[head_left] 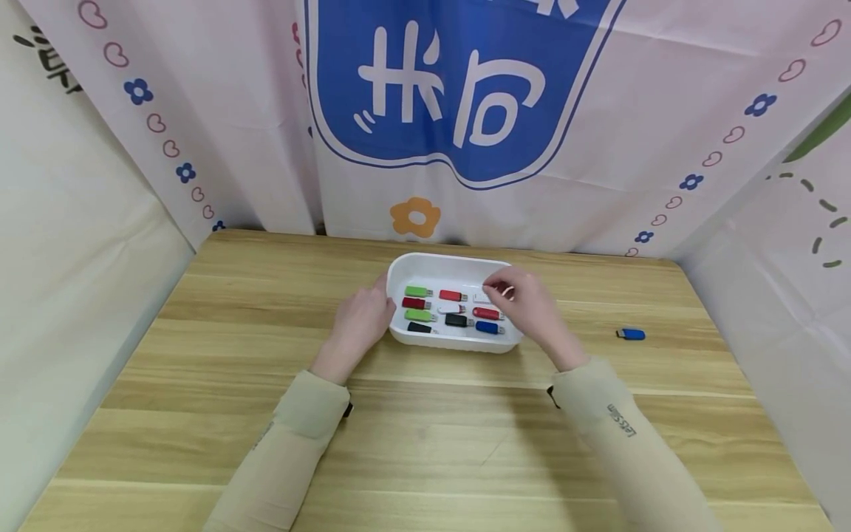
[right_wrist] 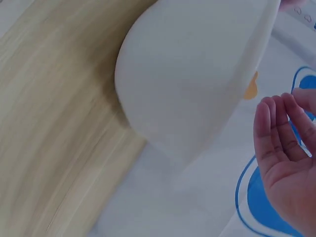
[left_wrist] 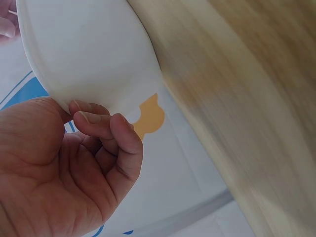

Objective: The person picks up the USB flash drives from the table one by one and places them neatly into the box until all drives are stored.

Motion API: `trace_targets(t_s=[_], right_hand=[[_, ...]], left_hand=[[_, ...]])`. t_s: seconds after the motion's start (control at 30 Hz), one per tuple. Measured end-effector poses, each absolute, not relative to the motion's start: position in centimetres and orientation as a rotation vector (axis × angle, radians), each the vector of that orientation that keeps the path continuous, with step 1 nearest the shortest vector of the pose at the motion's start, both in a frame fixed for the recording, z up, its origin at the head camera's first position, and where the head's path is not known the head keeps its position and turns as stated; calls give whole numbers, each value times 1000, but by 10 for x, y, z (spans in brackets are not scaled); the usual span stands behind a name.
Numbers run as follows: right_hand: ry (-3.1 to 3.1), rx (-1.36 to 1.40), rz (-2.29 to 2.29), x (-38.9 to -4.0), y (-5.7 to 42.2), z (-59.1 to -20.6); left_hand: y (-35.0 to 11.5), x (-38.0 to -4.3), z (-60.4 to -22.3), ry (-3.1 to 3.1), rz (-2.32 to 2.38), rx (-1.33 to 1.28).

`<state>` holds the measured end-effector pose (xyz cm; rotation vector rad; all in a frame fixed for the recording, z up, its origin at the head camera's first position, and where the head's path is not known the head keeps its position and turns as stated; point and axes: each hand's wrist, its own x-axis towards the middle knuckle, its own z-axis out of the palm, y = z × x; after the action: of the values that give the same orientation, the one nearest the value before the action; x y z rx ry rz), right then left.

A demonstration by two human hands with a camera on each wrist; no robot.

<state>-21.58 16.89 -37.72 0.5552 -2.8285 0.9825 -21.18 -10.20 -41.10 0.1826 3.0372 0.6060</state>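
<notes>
A white tray (head_left: 452, 343) holds several USB sticks, among them a green USB stick (head_left: 417, 292), a dark red USB stick (head_left: 415, 303), a black USB stick (head_left: 457, 320) and a blue USB stick (head_left: 488, 327). My left hand (head_left: 362, 314) grips the tray's left rim between thumb and fingers, as the left wrist view also shows. Over the tray's right end hovers my right hand (head_left: 528, 303), its fingertips close to a white USB stick (head_left: 482, 298) that they partly hide. In the right wrist view the fingers are gently bent, and nothing shows between them.
Right of the tray, a blue USB stick (head_left: 631, 334) lies alone on the wooden table (head_left: 425, 443). Behind the table's back edge hangs a printed cloth (head_left: 572, 199), and pale cloth walls stand at both sides.
</notes>
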Motion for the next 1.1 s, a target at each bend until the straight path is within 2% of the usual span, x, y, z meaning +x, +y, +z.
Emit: trace_targets(t_s=[0.3, 0.6, 0.8, 1.1], right_hand=[[-2755, 155, 1064, -212, 222, -381], [-2845, -322, 944, -204, 283, -395], [-2842, -472, 871, -202, 319, -409], [-3022, -674, 785, -196, 345, -420]], left_hand=[[-102, -212, -410, 3036, 592, 193], [-102, -212, -413, 3060, 605, 194], [-102, -212, -413, 3057, 608, 189], [-102, -213, -413, 3053, 615, 189]])
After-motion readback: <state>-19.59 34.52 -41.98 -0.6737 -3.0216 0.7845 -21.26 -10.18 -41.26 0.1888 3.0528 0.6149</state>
